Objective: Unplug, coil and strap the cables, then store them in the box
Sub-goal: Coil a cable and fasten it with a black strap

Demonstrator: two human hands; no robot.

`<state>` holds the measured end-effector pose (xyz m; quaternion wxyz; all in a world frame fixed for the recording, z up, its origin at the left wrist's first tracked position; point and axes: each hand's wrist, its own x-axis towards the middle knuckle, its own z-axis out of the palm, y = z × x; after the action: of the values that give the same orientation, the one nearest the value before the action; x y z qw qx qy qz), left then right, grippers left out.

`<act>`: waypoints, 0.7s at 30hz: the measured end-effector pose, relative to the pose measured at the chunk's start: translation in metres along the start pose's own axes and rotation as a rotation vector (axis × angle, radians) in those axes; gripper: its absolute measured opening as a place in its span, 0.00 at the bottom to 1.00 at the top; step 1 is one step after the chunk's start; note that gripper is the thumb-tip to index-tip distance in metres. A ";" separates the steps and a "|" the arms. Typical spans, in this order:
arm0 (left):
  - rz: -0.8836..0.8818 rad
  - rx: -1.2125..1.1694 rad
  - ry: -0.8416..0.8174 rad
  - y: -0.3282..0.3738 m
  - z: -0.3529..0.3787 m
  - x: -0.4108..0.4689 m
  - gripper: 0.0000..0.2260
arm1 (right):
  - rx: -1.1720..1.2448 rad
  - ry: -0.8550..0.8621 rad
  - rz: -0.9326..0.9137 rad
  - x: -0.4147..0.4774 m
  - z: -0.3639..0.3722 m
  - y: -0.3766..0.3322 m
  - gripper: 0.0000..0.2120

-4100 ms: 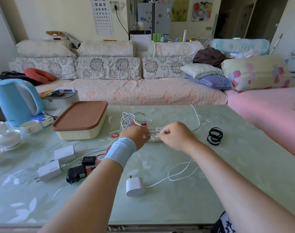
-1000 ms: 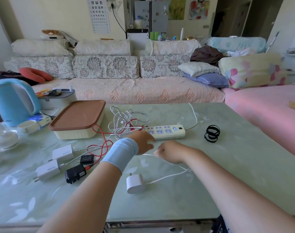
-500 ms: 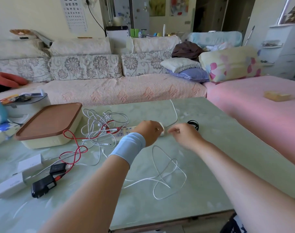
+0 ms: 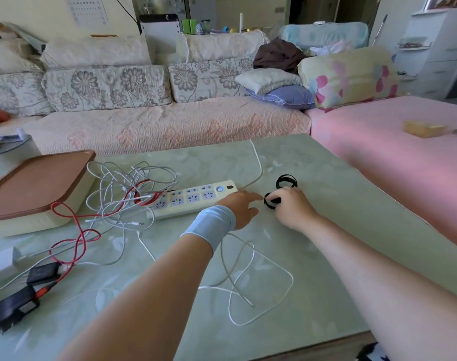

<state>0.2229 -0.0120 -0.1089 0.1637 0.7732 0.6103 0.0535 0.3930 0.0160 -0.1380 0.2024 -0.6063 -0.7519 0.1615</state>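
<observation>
The right hand (image 4: 293, 207) pinched a black strap (image 4: 271, 201) between curled fingers and thumb, the loop held just off the green table (image 4: 352, 235). A second strap loop (image 4: 286, 181) lay just beyond it on the tabletop. The left hand (image 4: 241, 206), with a pale blue wristband (image 4: 212, 225) on its wrist, reached in from the other side with its fingers straight and holding nothing, the forefinger tip just beside the pinched strap (whether it touched could not be told).

Nearer the person, a loose white cable (image 4: 258, 287) sprawled in open loops between the two forearms. The white power strip (image 4: 193, 200) lay just behind the left hand, its own cord running off the far edge. At its left end sat a tangle of white cables (image 4: 118, 188), threaded by a red cable (image 4: 77, 241) that ran down to a black adapter (image 4: 12, 307) near the table's left edge. The cream box (image 4: 34, 217), with its brown lid (image 4: 37, 183) on, stood left of the tangle. A floral sofa (image 4: 157, 126) lay behind the table.
</observation>
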 end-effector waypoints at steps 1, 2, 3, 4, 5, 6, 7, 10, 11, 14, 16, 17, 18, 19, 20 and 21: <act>-0.001 0.000 0.003 -0.002 0.002 -0.002 0.19 | 0.063 0.005 -0.001 0.000 0.001 -0.003 0.21; -0.001 -0.013 0.018 -0.005 0.003 -0.003 0.18 | 0.105 0.000 -0.005 0.000 0.003 -0.006 0.20; -0.005 -0.043 0.039 -0.007 0.004 -0.005 0.18 | 0.125 -0.002 -0.012 -0.001 0.004 -0.009 0.17; -0.011 -0.083 0.068 -0.008 0.005 -0.006 0.18 | 0.123 0.001 -0.016 -0.001 0.005 -0.012 0.15; -0.020 -0.131 0.098 -0.009 0.004 -0.008 0.17 | 0.121 0.013 -0.012 -0.001 0.005 -0.014 0.13; -0.027 -0.184 0.135 -0.010 0.003 -0.009 0.17 | 0.147 0.030 0.005 0.000 0.004 -0.017 0.12; -0.034 -0.231 0.179 -0.011 0.002 -0.010 0.17 | 0.216 0.043 0.024 0.000 0.004 -0.022 0.11; -0.049 -0.329 0.290 -0.015 0.000 -0.012 0.16 | 0.539 0.042 0.041 -0.001 0.001 -0.037 0.09; -0.054 -0.339 0.314 -0.016 -0.001 -0.012 0.15 | 0.625 0.021 0.034 -0.001 0.001 -0.041 0.09; -0.063 -0.369 0.391 -0.022 -0.004 -0.016 0.08 | 0.721 -0.020 0.033 -0.003 0.003 -0.046 0.10; -0.074 -0.385 0.387 -0.027 -0.006 -0.019 0.04 | 0.741 -0.009 0.038 -0.003 0.003 -0.048 0.11; -0.089 -0.390 0.368 -0.029 -0.007 -0.020 0.03 | 0.750 -0.012 0.038 -0.004 0.003 -0.050 0.11; -0.103 -0.397 0.353 -0.031 -0.007 -0.020 0.02 | 0.761 -0.031 0.039 -0.005 0.003 -0.052 0.12; -0.127 -0.410 0.335 -0.031 -0.007 -0.020 0.03 | 0.771 -0.065 0.051 -0.006 0.003 -0.053 0.14; -0.145 -0.447 0.322 -0.031 -0.007 -0.020 0.04 | 0.765 -0.110 0.066 -0.008 0.005 -0.054 0.17; -0.162 -0.513 0.306 -0.031 -0.007 -0.020 0.05 | 0.750 -0.161 0.079 -0.010 0.007 -0.055 0.19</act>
<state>0.1874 -0.0240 -0.1093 0.2638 0.6383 0.6541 0.3084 0.3449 -0.0051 -0.1186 0.3441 -0.5041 -0.6300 0.4802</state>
